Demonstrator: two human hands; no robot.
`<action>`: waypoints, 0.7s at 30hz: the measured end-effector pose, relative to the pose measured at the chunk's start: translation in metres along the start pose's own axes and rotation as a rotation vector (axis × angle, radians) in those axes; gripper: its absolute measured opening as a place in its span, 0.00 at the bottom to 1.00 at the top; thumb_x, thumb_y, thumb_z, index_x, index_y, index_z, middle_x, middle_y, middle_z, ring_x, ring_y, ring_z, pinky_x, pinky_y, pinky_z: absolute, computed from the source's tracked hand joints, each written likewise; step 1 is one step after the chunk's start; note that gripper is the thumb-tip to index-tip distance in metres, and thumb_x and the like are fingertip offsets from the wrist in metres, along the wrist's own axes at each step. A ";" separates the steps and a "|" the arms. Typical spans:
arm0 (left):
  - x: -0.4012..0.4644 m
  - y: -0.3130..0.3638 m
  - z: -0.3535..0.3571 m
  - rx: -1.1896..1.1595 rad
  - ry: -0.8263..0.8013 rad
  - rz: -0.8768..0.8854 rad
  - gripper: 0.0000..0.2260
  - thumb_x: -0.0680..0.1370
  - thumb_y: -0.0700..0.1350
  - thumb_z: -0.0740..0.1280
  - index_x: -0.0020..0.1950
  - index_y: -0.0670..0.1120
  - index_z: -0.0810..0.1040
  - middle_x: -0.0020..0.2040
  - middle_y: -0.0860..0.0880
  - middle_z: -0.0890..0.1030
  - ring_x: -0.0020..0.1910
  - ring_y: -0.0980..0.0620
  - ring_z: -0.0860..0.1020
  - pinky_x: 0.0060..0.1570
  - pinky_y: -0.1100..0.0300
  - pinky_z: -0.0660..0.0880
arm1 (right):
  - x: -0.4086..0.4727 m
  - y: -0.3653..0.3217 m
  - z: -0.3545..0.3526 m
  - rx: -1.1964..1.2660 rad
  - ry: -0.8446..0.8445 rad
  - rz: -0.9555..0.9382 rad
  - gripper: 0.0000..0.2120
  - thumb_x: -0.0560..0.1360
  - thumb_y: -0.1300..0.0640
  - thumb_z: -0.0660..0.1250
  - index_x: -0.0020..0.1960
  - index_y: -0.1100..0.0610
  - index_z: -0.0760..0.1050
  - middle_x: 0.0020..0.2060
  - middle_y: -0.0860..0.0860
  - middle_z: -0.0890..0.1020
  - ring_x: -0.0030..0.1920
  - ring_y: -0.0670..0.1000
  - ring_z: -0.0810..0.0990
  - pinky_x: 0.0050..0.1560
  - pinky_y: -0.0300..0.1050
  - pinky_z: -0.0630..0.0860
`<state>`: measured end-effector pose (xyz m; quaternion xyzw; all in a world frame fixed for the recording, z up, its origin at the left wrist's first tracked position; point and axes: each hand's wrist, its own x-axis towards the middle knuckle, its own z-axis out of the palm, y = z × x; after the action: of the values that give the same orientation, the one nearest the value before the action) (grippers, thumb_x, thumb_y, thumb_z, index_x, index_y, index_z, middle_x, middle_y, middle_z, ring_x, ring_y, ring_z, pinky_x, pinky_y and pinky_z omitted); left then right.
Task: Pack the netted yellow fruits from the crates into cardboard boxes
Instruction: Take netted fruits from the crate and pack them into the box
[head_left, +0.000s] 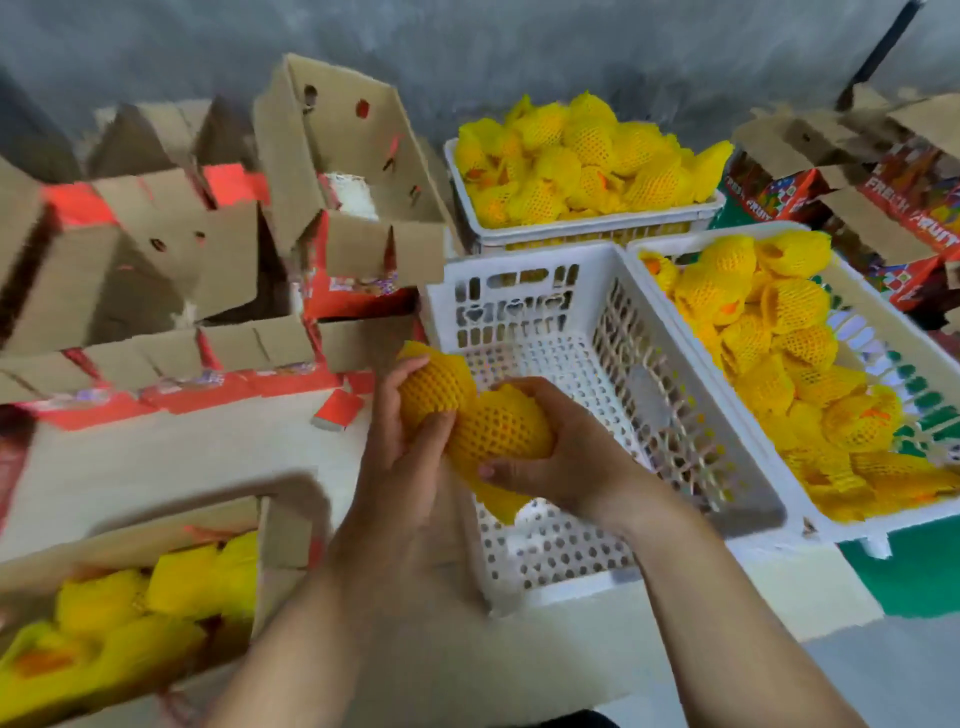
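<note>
My left hand (402, 441) grips one netted yellow fruit (434, 387) and my right hand (550, 457) grips a second netted fruit (498, 434). Both fruits touch each other above the near-left corner of an empty white crate (524, 296). At the lower left an open cardboard box (280, 535) holds several netted fruits (182, 577). Two white crates hold heaps of netted fruits: one at the right (769, 332) and one at the back (582, 156).
Several empty cardboard boxes with red print stand open at the back left (332, 156) and left (135, 249). More printed boxes (883, 197) lie at the back right. A small red carton piece (337, 410) lies on the pale surface. A grey wall runs behind.
</note>
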<state>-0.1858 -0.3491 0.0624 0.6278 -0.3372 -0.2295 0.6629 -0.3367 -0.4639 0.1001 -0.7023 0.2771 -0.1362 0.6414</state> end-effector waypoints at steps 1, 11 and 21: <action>-0.007 0.001 -0.029 0.030 0.012 -0.007 0.21 0.78 0.43 0.66 0.69 0.55 0.70 0.66 0.67 0.73 0.66 0.58 0.74 0.65 0.49 0.73 | 0.005 -0.005 0.032 -0.032 -0.027 0.009 0.30 0.63 0.48 0.84 0.60 0.35 0.74 0.49 0.37 0.83 0.48 0.43 0.86 0.42 0.40 0.83; -0.056 0.014 -0.274 0.115 0.079 -0.114 0.21 0.78 0.51 0.65 0.69 0.66 0.68 0.65 0.65 0.72 0.60 0.64 0.74 0.51 0.71 0.74 | 0.042 -0.029 0.293 0.407 -0.038 0.384 0.12 0.75 0.53 0.69 0.57 0.49 0.83 0.56 0.58 0.85 0.56 0.60 0.84 0.58 0.59 0.82; -0.078 -0.016 -0.368 -0.004 0.234 -0.294 0.21 0.75 0.50 0.69 0.66 0.64 0.72 0.55 0.72 0.77 0.64 0.51 0.77 0.62 0.40 0.79 | 0.054 -0.017 0.323 -0.207 -0.076 0.069 0.10 0.71 0.54 0.79 0.48 0.52 0.81 0.44 0.49 0.80 0.46 0.48 0.78 0.49 0.42 0.72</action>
<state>0.0346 -0.0448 0.0401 0.6915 -0.1620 -0.2501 0.6581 -0.1125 -0.2278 0.0630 -0.7595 0.2893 -0.0580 0.5798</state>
